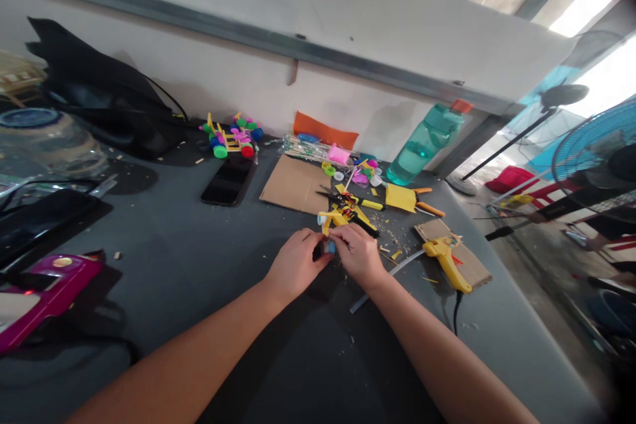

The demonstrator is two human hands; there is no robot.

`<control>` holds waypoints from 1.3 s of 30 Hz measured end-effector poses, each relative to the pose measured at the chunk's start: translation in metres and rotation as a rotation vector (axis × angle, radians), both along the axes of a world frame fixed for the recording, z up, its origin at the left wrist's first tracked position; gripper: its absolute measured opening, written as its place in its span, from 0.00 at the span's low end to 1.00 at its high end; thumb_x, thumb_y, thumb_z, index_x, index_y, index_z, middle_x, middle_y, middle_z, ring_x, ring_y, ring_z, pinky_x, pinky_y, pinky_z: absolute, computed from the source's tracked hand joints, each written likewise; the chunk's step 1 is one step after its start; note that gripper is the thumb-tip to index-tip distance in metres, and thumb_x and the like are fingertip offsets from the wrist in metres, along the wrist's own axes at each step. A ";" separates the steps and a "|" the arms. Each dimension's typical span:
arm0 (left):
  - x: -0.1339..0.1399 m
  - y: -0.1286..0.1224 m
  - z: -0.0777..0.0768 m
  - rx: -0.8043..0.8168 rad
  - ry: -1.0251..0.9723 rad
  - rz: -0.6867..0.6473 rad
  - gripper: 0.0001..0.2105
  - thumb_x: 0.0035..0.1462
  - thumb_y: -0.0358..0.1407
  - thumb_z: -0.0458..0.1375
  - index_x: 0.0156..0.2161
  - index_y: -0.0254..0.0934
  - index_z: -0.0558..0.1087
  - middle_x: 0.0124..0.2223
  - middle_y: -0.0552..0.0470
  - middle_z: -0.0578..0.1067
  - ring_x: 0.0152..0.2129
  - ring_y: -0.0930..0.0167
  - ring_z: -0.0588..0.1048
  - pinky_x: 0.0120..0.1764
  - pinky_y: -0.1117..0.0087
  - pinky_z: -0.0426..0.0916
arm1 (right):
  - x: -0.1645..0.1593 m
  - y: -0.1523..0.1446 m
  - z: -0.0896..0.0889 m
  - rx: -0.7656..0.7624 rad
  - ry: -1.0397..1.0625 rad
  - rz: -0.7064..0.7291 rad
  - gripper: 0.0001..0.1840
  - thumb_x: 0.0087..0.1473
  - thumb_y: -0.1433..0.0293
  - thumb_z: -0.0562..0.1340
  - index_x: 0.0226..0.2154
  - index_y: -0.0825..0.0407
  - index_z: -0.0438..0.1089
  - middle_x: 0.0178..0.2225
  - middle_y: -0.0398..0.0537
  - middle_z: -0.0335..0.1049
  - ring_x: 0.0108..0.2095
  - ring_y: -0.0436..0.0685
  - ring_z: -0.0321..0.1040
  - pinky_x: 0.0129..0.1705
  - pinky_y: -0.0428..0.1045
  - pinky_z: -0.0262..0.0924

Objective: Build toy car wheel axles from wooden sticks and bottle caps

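Head view shows both bare hands meeting over a dark grey table (173,258), close to the middle of the picture. Thumb and fingers of the left hand (295,266) are closed around a small dark-and-blue piece (328,248), while the right hand (358,253) pinches a yellow strip (325,226) just above it; whether the two parts are joined, I cannot tell. Just beyond the hands lie tools with yellow-and-black handles (371,204), scattered cuttings and a flat cardboard sheet (294,183). To the right, a yellow glue gun (447,262) rests on a smaller cardboard piece (479,270), with a translucent stick (406,264) reaching from its back end toward the right wrist. Farther off, a black phone (227,181) lies before a cluster of coloured caps and yellow sticks (233,139), and a teal bottle (422,146) stands near the wall.
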State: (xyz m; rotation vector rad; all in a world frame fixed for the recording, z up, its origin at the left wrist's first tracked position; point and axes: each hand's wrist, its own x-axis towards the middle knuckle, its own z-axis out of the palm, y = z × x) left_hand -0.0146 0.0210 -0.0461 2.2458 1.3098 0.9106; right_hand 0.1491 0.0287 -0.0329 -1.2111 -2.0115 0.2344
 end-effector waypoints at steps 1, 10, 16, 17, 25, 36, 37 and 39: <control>0.000 0.000 0.000 -0.002 0.002 -0.002 0.10 0.53 0.35 0.58 0.42 0.39 0.69 0.37 0.50 0.70 0.37 0.66 0.70 0.43 0.62 0.67 | 0.000 0.000 0.000 -0.002 0.000 0.002 0.09 0.57 0.73 0.56 0.33 0.49 0.72 0.31 0.48 0.73 0.34 0.54 0.68 0.37 0.49 0.64; 0.000 0.000 0.002 -0.011 -0.006 -0.004 0.13 0.53 0.35 0.59 0.44 0.38 0.68 0.38 0.49 0.71 0.37 0.66 0.70 0.43 0.63 0.67 | 0.001 -0.004 0.001 0.018 -0.009 -0.023 0.16 0.55 0.75 0.55 0.45 0.49 0.67 0.35 0.48 0.72 0.36 0.55 0.69 0.39 0.49 0.66; 0.000 -0.001 0.003 -0.004 -0.018 0.009 0.17 0.51 0.35 0.60 0.47 0.39 0.67 0.38 0.49 0.71 0.38 0.65 0.70 0.43 0.62 0.67 | 0.002 -0.004 0.000 0.026 0.019 -0.029 0.18 0.53 0.77 0.54 0.46 0.48 0.65 0.35 0.48 0.72 0.37 0.55 0.69 0.40 0.51 0.67; 0.000 -0.001 0.003 -0.004 -0.017 0.009 0.16 0.50 0.34 0.60 0.46 0.39 0.67 0.38 0.50 0.71 0.38 0.65 0.70 0.43 0.62 0.67 | 0.002 -0.004 0.001 0.027 0.016 -0.031 0.18 0.53 0.77 0.54 0.46 0.48 0.66 0.35 0.48 0.71 0.37 0.55 0.69 0.40 0.51 0.67; 0.000 -0.002 0.008 -0.009 -0.011 0.022 0.16 0.50 0.34 0.60 0.46 0.38 0.67 0.40 0.49 0.70 0.40 0.65 0.70 0.45 0.61 0.67 | 0.002 -0.004 0.001 0.020 0.029 -0.068 0.17 0.53 0.77 0.53 0.44 0.49 0.67 0.34 0.48 0.70 0.36 0.55 0.67 0.38 0.50 0.66; 0.000 -0.002 0.005 0.019 0.016 0.005 0.11 0.53 0.33 0.58 0.43 0.37 0.69 0.38 0.49 0.69 0.39 0.65 0.70 0.45 0.62 0.67 | -0.001 -0.005 0.008 0.035 -0.027 0.003 0.10 0.57 0.72 0.56 0.41 0.49 0.70 0.36 0.49 0.73 0.37 0.55 0.68 0.40 0.50 0.64; 0.000 -0.002 0.005 0.019 0.017 0.001 0.10 0.53 0.33 0.58 0.42 0.37 0.69 0.38 0.49 0.69 0.39 0.66 0.70 0.45 0.62 0.67 | -0.001 -0.004 0.007 0.033 -0.027 0.017 0.10 0.58 0.72 0.55 0.40 0.49 0.71 0.35 0.48 0.73 0.37 0.55 0.68 0.40 0.50 0.64; 0.000 -0.002 0.005 0.018 0.022 -0.002 0.10 0.54 0.34 0.58 0.42 0.37 0.69 0.38 0.49 0.69 0.39 0.65 0.70 0.45 0.62 0.67 | -0.001 -0.003 0.005 0.026 -0.023 0.030 0.10 0.58 0.72 0.55 0.38 0.49 0.72 0.34 0.48 0.74 0.36 0.54 0.68 0.40 0.50 0.63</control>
